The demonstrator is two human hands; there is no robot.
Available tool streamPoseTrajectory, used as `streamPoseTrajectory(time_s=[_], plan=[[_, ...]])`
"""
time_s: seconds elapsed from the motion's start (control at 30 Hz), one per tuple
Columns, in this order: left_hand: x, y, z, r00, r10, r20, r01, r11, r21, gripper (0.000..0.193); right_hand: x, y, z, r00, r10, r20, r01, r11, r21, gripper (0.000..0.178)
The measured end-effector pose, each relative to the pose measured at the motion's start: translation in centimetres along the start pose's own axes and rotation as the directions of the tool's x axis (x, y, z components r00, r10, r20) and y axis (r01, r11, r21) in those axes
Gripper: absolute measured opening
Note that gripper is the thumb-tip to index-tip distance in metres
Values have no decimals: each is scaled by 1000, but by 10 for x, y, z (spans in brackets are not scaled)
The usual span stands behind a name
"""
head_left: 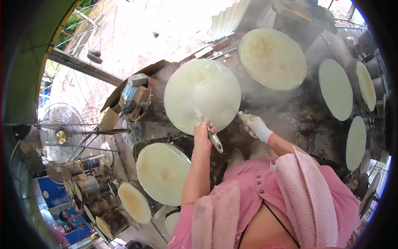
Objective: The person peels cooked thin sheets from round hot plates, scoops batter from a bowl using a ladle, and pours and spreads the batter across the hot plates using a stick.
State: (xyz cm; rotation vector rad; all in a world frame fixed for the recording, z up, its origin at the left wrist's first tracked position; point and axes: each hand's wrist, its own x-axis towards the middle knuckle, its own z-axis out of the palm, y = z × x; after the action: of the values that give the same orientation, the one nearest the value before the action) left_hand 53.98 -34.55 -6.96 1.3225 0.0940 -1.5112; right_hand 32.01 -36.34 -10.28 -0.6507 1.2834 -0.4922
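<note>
A wide round griddle [171, 118] lies in front of me, its top coated in pale, wet batter [203, 79]. Over its near part, my left hand [203, 128] is closed around a metal-handled tool [216, 142]. The handle's end points toward me; steam and batter blur the tool's far end. At the griddle's right edge is my right hand [255, 126] in a white glove, with bent fingers pinching the rim. A second griddle with a pale round sheet browned in the middle [271, 58] sits beyond it to the right.
More round griddles with pale sheets stand around me, including a left near one [163, 174], a smaller one [134, 202] and several at right [336, 89]. Steam drifts between them. A standing fan [61, 136] and a carton of packages [137, 97] are at left.
</note>
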Motion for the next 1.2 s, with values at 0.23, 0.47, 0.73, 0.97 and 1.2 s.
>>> streamPoseTrajectory(time_s=[0.23,0.47,0.73,0.97,1.2], plan=[[-35,20,-75,819,150,553,214,816,-537,12,-34,-22,28,958,101,267,-114,993,35,23],[-88,47,-46,827,105,553,52,964,-261,22,3,54,-50,764,-538,355,577,324,-750,38],[-103,28,13,788,-60,613,351,861,-367,22,-45,14,-230,633,-706,-318,441,666,-601,57],[-131,-10,114,959,167,-228,-135,979,150,30,25,-132,-312,723,-635,-272,166,542,-824,89],[-154,-38,138,892,125,434,103,879,-466,33,135,-207,-351,719,-671,-180,256,496,-830,93]])
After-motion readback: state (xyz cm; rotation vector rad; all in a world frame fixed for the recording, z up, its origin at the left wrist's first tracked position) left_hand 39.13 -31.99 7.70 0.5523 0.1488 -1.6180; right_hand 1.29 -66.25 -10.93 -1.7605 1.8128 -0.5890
